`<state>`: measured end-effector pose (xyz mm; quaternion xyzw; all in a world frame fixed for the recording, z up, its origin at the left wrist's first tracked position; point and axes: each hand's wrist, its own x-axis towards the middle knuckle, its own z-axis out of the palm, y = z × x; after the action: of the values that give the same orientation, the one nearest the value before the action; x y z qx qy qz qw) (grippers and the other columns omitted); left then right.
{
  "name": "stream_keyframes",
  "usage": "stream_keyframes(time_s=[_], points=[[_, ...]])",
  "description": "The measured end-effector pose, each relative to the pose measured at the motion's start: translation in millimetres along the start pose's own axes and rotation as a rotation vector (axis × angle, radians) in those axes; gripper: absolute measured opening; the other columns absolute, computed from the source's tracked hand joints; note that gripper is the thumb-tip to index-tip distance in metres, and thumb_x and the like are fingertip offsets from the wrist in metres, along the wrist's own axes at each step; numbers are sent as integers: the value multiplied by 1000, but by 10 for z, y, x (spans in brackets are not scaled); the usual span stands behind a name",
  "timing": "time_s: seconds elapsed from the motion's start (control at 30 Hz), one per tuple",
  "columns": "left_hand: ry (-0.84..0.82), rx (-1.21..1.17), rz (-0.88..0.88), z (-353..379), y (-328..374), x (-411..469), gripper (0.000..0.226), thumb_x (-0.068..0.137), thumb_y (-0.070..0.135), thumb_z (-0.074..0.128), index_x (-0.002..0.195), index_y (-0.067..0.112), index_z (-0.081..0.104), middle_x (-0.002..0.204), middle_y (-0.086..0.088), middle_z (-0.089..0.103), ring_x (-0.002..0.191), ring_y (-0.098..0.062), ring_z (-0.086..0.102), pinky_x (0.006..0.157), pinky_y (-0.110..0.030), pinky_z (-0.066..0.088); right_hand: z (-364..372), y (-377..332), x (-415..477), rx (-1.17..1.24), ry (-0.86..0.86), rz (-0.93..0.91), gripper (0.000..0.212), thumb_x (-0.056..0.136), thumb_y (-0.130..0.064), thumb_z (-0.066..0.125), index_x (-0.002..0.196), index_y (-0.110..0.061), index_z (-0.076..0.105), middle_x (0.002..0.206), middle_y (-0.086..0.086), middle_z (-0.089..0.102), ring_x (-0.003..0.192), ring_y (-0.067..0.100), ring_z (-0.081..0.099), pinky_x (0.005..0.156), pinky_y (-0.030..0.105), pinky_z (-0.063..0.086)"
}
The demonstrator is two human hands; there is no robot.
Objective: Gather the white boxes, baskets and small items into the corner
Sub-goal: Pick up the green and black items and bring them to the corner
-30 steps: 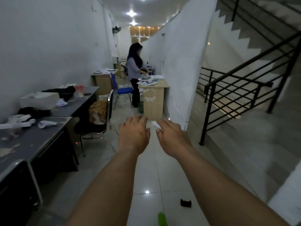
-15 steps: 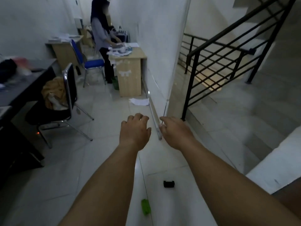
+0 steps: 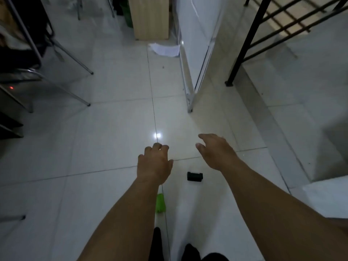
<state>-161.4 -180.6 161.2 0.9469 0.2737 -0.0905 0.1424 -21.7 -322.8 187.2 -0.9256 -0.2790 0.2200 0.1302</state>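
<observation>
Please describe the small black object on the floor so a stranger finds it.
On the white tiled floor, look between the left hand and right hand. The small black object lies there, nearer the person. Unlike the green object beside the left forearm, it is dark and boxy.

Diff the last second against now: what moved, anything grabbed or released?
The head camera tilted down to the floor, so the standing person left the frame. The left hand and right hand dropped with it and are now near the black item. Nothing grabbed or released. Unmoved: black item, green item, paper sheet; both hands empty.
</observation>
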Motion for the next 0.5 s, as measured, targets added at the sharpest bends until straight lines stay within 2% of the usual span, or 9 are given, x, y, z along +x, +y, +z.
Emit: stream_keyframes(time_s=[0.27,0.4,0.5], points=[[-201,-11,-102,2151,-384,801,55,94,44,53,142,23,38,143,-2,40,123,-27,43,92,-43,44,1905,917,1203,-45,-208,49,52,102,-44,40,150,-27,32,156,3,32,140,30,28,110,42,32],[-332,-14,-167,2969,-564,1010,61,92,44,56,143,24,30,147,-3,32,126,-31,38,93,-46,43,2598,1230,1626,-137,-341,74,54,101,-44,40,152,-28,28,158,3,28,140,35,26,112,45,32],[-476,-37,-278,3468,-663,1078,68,92,43,59,147,24,24,150,-5,25,130,-35,32,97,-52,45,3011,1457,1864,-252,-452,76,54,102,-42,39,152,-28,27,158,4,27,140,37,25,112,49,32]])
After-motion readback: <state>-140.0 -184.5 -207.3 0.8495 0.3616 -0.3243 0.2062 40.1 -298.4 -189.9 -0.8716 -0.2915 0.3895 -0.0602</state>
